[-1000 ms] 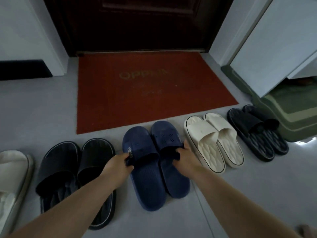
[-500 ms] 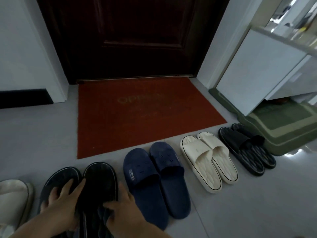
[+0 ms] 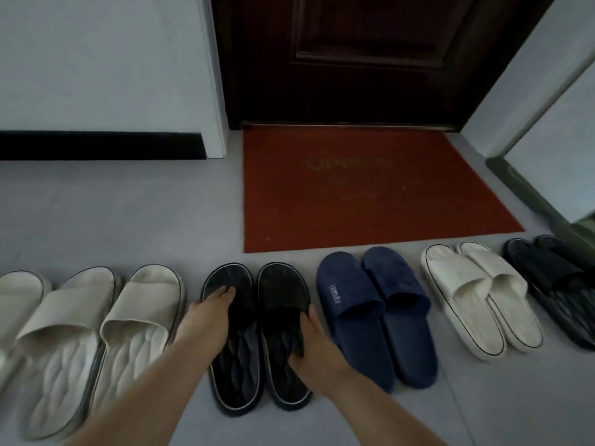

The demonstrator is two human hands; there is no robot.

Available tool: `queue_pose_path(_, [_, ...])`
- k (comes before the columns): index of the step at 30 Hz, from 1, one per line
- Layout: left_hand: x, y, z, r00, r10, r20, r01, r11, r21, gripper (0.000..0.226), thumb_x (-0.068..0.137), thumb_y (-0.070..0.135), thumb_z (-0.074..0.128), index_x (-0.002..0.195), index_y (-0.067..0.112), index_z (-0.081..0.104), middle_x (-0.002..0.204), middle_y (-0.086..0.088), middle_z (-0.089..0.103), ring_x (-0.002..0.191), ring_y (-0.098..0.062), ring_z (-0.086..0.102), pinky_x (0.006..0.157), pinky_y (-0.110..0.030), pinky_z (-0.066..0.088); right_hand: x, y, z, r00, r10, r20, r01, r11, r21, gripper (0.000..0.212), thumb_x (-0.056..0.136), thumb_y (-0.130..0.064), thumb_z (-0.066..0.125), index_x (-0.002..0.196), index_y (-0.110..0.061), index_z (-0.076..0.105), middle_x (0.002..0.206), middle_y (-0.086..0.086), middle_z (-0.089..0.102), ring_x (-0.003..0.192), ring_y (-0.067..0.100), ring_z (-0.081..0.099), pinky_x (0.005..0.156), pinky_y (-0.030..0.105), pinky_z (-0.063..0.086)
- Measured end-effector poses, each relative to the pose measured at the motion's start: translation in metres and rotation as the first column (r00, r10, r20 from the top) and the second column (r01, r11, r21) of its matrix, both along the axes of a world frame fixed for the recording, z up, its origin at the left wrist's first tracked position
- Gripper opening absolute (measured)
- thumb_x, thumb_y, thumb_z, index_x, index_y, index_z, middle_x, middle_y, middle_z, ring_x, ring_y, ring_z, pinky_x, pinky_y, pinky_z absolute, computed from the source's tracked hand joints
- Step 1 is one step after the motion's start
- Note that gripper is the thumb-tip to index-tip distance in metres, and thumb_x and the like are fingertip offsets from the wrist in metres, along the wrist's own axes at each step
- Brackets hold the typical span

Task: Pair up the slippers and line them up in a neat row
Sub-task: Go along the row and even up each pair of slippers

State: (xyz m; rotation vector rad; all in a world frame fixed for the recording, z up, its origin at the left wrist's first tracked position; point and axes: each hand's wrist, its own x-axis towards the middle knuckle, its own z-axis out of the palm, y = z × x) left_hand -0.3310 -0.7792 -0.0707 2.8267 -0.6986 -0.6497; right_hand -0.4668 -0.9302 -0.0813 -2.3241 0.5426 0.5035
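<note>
Several pairs of slippers stand in a row on the grey floor. My left hand point(image 3: 209, 312) lies over the strap of the left black slipper point(image 3: 235, 381), thumb on its outer edge. My right hand point(image 3: 317, 344) grips the right black slipper point(image 3: 283, 284), fingers tucked under its strap. The two black slippers sit side by side, touching. To their right stand a navy pair point(image 3: 354, 284), a cream pair point(image 3: 460, 284) and a dark pair point(image 3: 553, 278). A cream pair point(image 3: 135, 317) stands to the left, with another cream slipper point(image 3: 16, 294) at the frame's edge.
A red doormat point(image 3: 370, 194) lies just beyond the row, in front of a dark door point(image 3: 354, 59). A green mat edge point(image 3: 528, 194) and a white panel stand at the right. Grey floor point(image 3: 112, 214) stretches to the white wall on the left.
My hands let go of the navy pair and moved left onto the black pair. The view swung left, showing more cream slippers.
</note>
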Motion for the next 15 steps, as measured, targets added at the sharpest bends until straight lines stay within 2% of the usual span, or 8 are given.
queue_pose_path(7, [-0.003,0.001,-0.003,0.987,0.157,-0.036,-0.161,0.980,-0.117,0.070,0.086,-0.007,0.029,0.145,0.030,0.025,0.155,0.016,0.021,0.131,-0.026,0.035,0.108,-0.032,0.035,0.005,0.010,0.001,0.995,-0.085,-0.058,0.083,0.996,-0.035,0.076,0.089,-0.025,0.051,0.149,-0.020,0.004,0.158,-0.005,-0.015,0.137,0.024,0.035,0.106,0.031,0.038])
queue_pose_path(12, [-0.008,-0.005,-0.001,0.978,0.192,-0.079,-0.202,0.968,-0.148,0.071,0.086,-0.009,0.025,0.146,0.029,0.025,0.156,0.016,0.018,0.136,-0.025,0.027,0.106,-0.035,0.036,0.008,0.016,-0.001,0.992,-0.086,-0.092,0.082,0.996,-0.043,0.078,0.089,-0.024,0.051,0.149,-0.016,0.001,0.158,0.000,-0.012,0.143,0.023,0.023,0.113,0.034,0.029])
queue_pose_path(15, [-0.019,-0.007,0.001,0.971,0.218,-0.095,-0.230,0.963,-0.142,0.073,0.085,-0.009,0.030,0.147,0.027,0.019,0.158,0.011,0.011,0.139,-0.028,0.020,0.108,-0.038,0.035,0.005,0.012,0.005,0.990,-0.077,-0.114,0.075,0.997,-0.026,0.071,0.088,-0.025,0.052,0.147,-0.017,0.014,0.158,-0.001,-0.007,0.139,0.024,0.030,0.110,0.036,0.033])
